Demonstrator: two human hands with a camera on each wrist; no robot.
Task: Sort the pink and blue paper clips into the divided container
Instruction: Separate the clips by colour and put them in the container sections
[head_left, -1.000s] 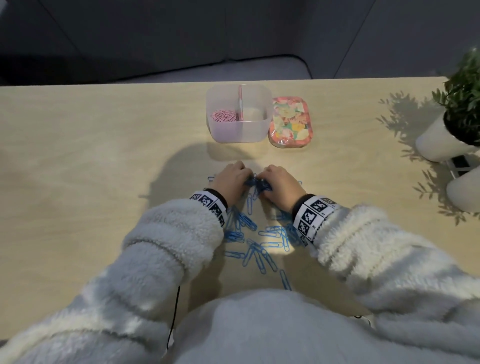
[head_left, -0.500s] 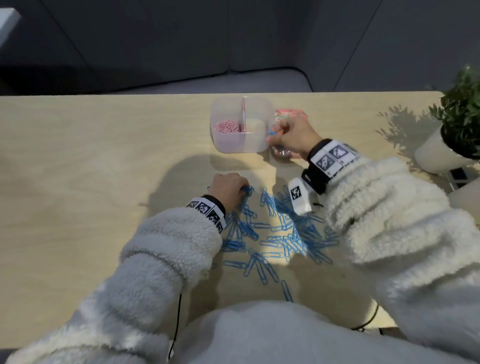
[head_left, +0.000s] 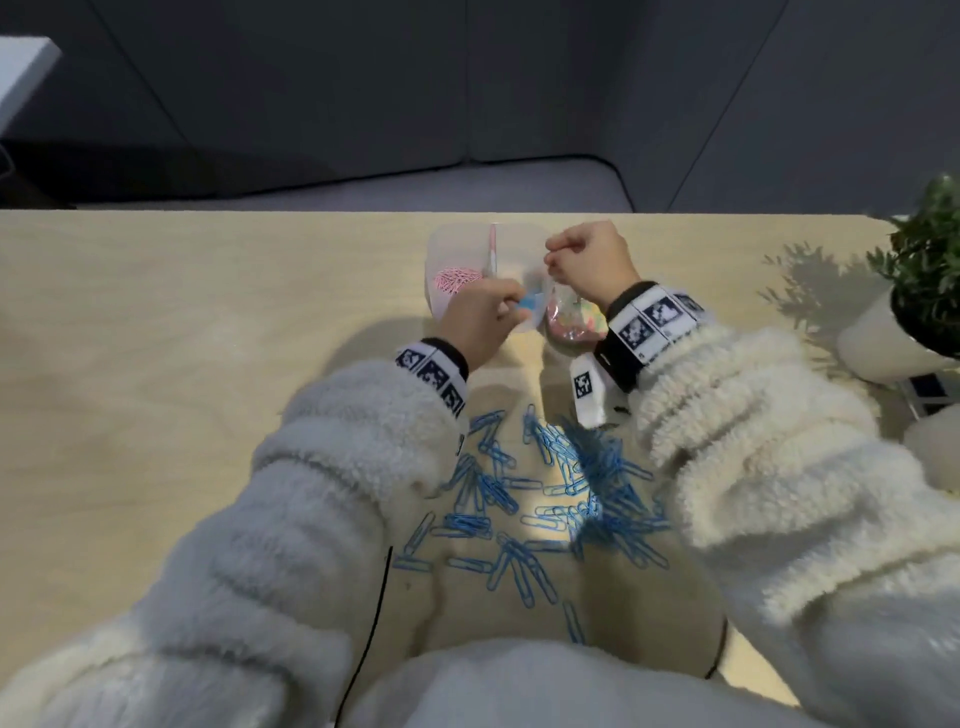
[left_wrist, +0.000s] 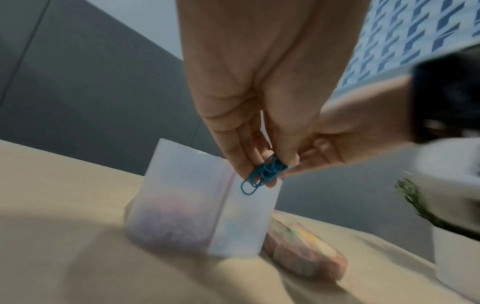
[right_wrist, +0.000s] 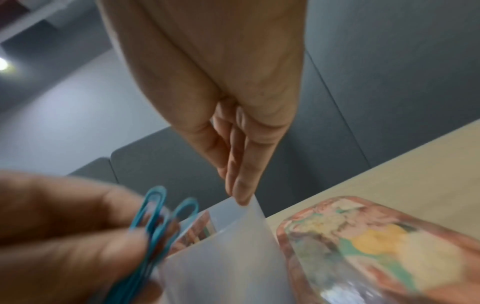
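A small bunch of blue paper clips (left_wrist: 265, 174) was held pinched between thumb and fingertips of the left hand (head_left: 480, 322), at the near rim of the divided container (left_wrist: 182, 185), approx. over the right compartment. The right hand (head_left: 587, 265) was seen above the container's right edge, fingers (right_wrist: 240, 181) together and pointing down, tips touching the rim; nothing was seen in it, though whether it was quite empty could not be told from the head view. Pink paper clips (head_left: 457, 278) were noted in the left compartment, behind the divider (head_left: 492, 254). Many blue clips remained loose on the table (head_left: 208, 312) near the body, so the task was judged well short of done. For the drop: the bunch should prob. be carried fully past the divider to the right side, lowered inside the walls, then released; the container could be steadied w/ the right hand. Risk judged: clips snagging together or spilling over the rim toward the patterned lid (right_wrist: 376, 246) beside it.
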